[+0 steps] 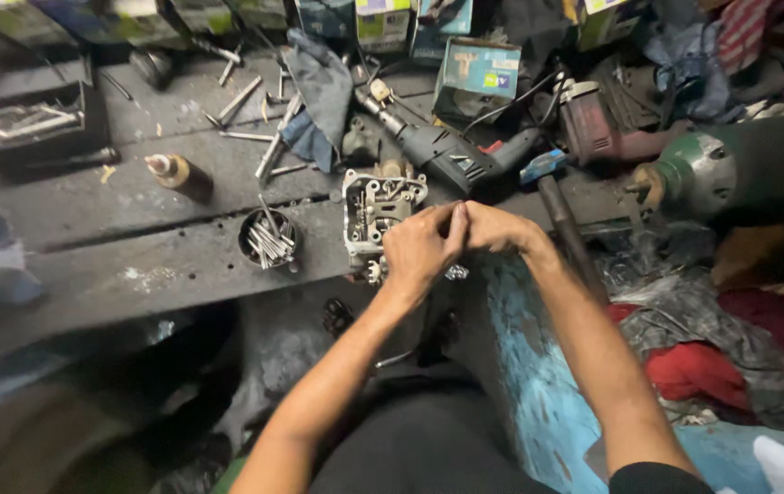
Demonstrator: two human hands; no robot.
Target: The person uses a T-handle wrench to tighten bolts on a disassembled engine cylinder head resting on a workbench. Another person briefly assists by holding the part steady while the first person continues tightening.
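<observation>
Both your hands met at the near edge of the worktop [135, 265]: your left hand [421, 247] and right hand [500, 227] were curled together, fingertips pinching something too small to tell, just beside the grey cylinder head [373, 210]. Its valve side lay exposed, so work looked midway; a tin of bolts [268, 240] stood near.
</observation>
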